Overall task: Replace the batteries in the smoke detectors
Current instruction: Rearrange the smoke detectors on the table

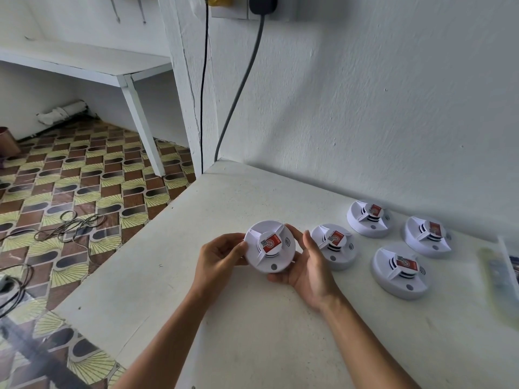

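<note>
A round white smoke detector [269, 246] with a red sticker on its middle is held just above the white table [252, 332]. My left hand [218, 256] grips its left rim with curled fingers. My right hand [307, 261] cups its right side and underside, thumb along the rim. Several more white detectors with red stickers lie face up on the table to the right: one [334, 246] right beside my right hand, one [368, 218] near the wall, one [427, 236] farther right, and one [400, 271] nearest the front.
A white wall [365, 108] rises behind the table, with two cables [224, 119] hanging from a socket. At the right edge lies a blurred flat pack [500, 279]. The table's left edge drops to a patterned floor [70, 192] with loose wires [67, 226].
</note>
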Available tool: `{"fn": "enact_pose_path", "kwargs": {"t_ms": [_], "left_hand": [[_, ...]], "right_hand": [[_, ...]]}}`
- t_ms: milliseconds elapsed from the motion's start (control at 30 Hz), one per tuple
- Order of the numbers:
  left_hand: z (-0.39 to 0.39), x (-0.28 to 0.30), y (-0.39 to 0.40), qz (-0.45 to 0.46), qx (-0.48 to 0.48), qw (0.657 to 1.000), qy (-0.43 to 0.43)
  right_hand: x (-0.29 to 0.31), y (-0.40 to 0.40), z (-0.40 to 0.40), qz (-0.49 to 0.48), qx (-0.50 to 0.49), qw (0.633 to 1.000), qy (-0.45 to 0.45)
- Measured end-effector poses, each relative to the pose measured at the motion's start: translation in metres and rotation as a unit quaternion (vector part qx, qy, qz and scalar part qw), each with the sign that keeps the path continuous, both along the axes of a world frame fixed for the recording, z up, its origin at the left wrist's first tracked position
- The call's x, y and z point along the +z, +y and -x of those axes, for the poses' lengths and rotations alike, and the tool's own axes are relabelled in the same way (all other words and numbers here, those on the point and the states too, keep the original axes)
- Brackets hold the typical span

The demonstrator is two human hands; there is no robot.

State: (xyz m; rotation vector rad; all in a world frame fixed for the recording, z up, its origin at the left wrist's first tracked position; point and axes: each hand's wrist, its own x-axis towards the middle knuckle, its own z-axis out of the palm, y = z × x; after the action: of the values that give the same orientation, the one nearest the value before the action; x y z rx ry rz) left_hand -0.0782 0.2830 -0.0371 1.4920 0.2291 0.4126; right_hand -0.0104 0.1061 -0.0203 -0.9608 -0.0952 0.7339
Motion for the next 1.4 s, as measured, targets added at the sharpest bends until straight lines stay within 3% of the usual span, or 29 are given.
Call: {"fn": "enact_pose_path", "kwargs": {"t_ms": [1400], "left_hand": [[-0.0003, 0.0, -0.0007, -0.015, 0.016, 0.999, 0.024]], "right_hand": [[-0.0037, 0.0002, -0.0005, 0.003, 0.001, 1.0, -0.025]]}}
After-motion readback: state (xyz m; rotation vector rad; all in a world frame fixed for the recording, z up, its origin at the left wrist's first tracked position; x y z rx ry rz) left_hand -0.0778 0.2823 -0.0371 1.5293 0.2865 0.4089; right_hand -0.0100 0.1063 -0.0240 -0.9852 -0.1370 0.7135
